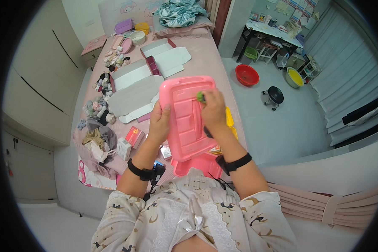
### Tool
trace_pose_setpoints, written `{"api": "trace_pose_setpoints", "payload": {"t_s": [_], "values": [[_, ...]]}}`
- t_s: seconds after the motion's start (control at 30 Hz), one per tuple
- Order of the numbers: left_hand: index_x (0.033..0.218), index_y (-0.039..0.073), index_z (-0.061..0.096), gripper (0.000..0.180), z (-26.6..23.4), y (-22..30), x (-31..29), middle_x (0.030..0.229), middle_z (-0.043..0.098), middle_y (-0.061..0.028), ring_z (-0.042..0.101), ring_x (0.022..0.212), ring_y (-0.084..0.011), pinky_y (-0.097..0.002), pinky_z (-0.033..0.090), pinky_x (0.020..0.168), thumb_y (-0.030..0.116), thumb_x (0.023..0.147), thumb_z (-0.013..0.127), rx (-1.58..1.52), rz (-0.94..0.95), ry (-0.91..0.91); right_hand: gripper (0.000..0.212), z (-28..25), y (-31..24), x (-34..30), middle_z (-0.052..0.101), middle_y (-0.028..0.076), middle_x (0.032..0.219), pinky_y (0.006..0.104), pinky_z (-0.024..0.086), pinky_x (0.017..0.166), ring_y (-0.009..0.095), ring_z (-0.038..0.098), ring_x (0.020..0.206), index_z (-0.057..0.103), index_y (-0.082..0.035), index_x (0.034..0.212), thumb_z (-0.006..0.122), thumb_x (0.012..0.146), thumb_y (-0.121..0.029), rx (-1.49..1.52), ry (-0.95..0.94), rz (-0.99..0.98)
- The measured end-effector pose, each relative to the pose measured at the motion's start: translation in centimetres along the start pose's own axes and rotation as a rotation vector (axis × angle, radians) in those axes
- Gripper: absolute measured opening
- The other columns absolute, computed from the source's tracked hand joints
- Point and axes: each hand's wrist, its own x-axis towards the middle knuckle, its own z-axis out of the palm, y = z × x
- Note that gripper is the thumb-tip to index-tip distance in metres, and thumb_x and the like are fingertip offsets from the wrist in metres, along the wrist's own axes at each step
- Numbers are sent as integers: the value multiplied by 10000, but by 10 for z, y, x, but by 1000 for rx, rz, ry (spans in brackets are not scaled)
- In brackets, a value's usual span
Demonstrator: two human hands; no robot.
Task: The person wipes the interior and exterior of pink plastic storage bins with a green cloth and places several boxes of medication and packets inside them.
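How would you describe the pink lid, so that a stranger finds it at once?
Look at the pink bed running up the middle of the picture. Above its near end, the left hand and right hand hold up the pink lid. Unlike the flat white cartons behind it, it is ribbed, rounded plastic.

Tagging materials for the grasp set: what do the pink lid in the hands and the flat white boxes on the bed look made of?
Pink lid: looks like moulded plastic, smooth and slightly glossy, with raised ribs and rounded corners. The left hand grips its edge; the right hand presses a small green thing on it.
White boxes: probably thin matte cardboard, with flat panels, fold lines and open flaps.
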Motion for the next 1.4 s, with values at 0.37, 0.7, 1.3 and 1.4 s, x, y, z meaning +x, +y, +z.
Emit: {"api": "trace_pose_setpoints", "payload": {"t_s": [0.37, 0.7, 1.3, 1.4], "values": [[1253, 19, 449, 335, -1, -15, 4, 1131, 549, -46, 504, 1007, -98, -265, 415, 892, 239, 1005, 409, -88, -3, 0, 232, 22, -54, 1, 530, 155, 952, 427, 437, 789, 352, 513, 902, 560, -29, 961, 547, 733, 9, 163, -173, -66], [1195, 34, 471, 316, -6, -16, 8, 1068, 602, -77, 595, 921, -129, -276, 506, 806, 276, 1003, 410, -167, 2, 160, 260, 13, -42, -24, 541, 117, 926, 409, 457, 764, 321, 531, 869, 568, -42, 970, 576, 716, 9, 177, -168, -88], [1121, 21, 489, 300, -1, -14, 13, 1042, 601, -80, 590, 913, -126, -279, 502, 806, 285, 1002, 411, -163, 19, 386, 311, 14, -50, -55, 578, 163, 922, 409, 502, 717, 348, 590, 820, 575, -20, 1002, 571, 698, 44, 263, -215, -32], [1128, 26, 492, 294, 1, -9, 13, 1043, 608, -86, 606, 907, -142, -285, 516, 792, 277, 1002, 406, -210, 20, 407, 299, 2, -18, -53, 579, 163, 925, 412, 502, 719, 365, 589, 813, 573, 1, 999, 568, 704, 47, 235, -149, 165]]}}
